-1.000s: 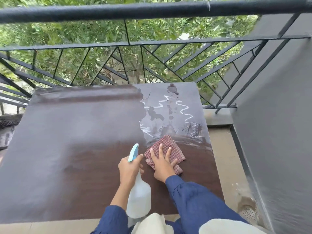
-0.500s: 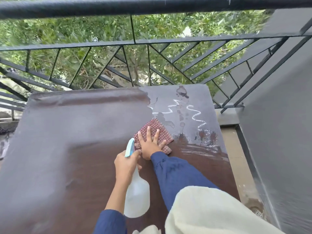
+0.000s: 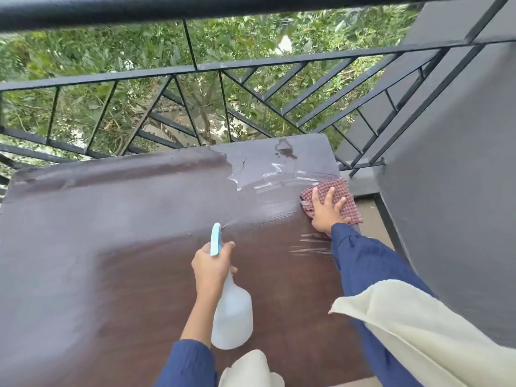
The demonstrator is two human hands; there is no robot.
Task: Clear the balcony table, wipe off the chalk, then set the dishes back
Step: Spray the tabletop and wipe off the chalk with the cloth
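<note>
On table (image 3: pixel 111 247), far R edge: cloth (image 3: pixel 342 195) under R hand (image 3: pixel 325 212), chalk (image 3: pixel 275 166) L of it. Nearer, mid: bottle (image 3: pixel 231 311) in L hand (image 3: pixel 210 265). Railing (image 3: pixel 251 62) behind.

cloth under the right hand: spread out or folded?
Folded. The cloth shows doubled, bunched layers at its left edge under the right hand, whose straight fingers press it onto the table.

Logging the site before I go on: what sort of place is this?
An outdoor balcony, probably upstairs: black metal railing, foliage showing through its bars, and a brown table beside a grey wall.
</note>
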